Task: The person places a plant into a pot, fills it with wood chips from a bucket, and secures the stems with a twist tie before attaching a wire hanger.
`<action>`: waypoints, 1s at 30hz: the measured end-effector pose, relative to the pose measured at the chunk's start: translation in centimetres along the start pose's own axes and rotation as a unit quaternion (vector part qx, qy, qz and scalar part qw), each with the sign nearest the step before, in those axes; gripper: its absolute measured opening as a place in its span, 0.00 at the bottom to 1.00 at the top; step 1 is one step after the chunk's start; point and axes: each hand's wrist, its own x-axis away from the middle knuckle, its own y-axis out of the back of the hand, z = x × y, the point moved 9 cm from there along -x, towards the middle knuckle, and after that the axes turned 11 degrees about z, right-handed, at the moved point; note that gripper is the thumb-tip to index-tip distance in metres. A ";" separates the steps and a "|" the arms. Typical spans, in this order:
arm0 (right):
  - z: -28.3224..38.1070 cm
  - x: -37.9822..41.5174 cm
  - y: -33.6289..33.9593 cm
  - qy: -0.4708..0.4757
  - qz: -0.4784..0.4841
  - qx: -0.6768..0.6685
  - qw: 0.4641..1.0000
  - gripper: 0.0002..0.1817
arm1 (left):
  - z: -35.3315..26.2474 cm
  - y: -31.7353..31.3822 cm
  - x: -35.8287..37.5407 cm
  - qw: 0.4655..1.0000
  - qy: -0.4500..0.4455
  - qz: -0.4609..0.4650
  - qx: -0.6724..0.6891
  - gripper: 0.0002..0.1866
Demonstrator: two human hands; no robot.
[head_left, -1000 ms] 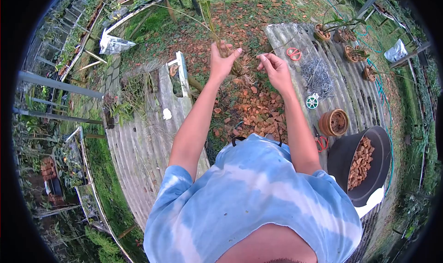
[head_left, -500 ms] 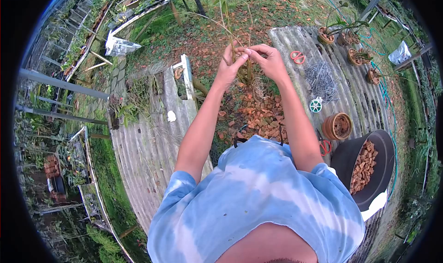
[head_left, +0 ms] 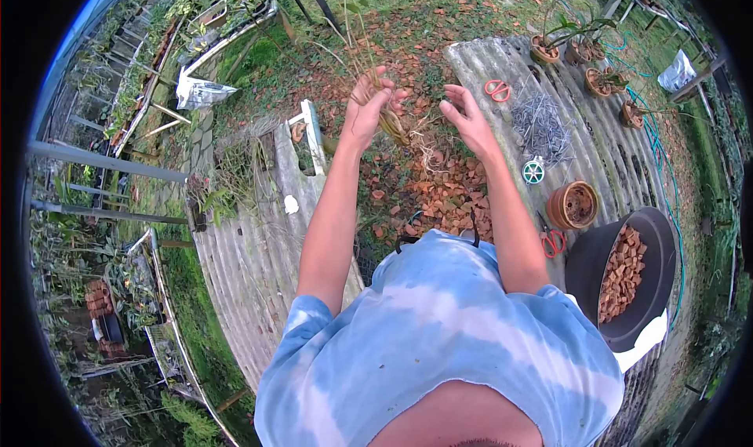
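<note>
Upright in my left hand (head_left: 369, 108) is a plant with long thin stems (head_left: 362, 43), its fingers wrapped round the stems. Pale roots (head_left: 427, 150) dangle below and to the right of that hand. My right hand (head_left: 468, 119) is apart from the plant, with its fingers spread and nothing in them. On the corrugated sheet to the right lie red-handled scissors (head_left: 497, 90), a heap of grey wire pieces (head_left: 543, 128) and a green-and-white spool (head_left: 533, 171).
Stacked clay pots (head_left: 572, 205), a second pair of red scissors (head_left: 553, 243) and a black tub (head_left: 649, 290) of brick chunks (head_left: 623, 274) are at the right. Potted plants (head_left: 602, 82) line the far right. Another corrugated sheet (head_left: 243, 267) with cut greenery stands left.
My right hand has let go of the stems and moved right, its fingers opening. My left hand has shifted a little left with the plant, whose roots now hang more in view.
</note>
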 end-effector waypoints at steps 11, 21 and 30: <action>-8.1 4.3 -6.4 -0.170 0.272 0.071 0.944 0.44 | -1.5 -0.3 0.3 0.999 0.014 0.022 0.046 0.26; 1.8 2.5 -9.0 0.031 0.226 0.005 0.974 0.71 | -0.4 -2.3 1.1 0.995 0.031 0.077 0.048 0.28; -1.3 4.1 -10.4 -0.096 0.243 0.100 0.960 0.43 | 0.1 -1.2 1.7 0.996 0.022 0.084 0.021 0.24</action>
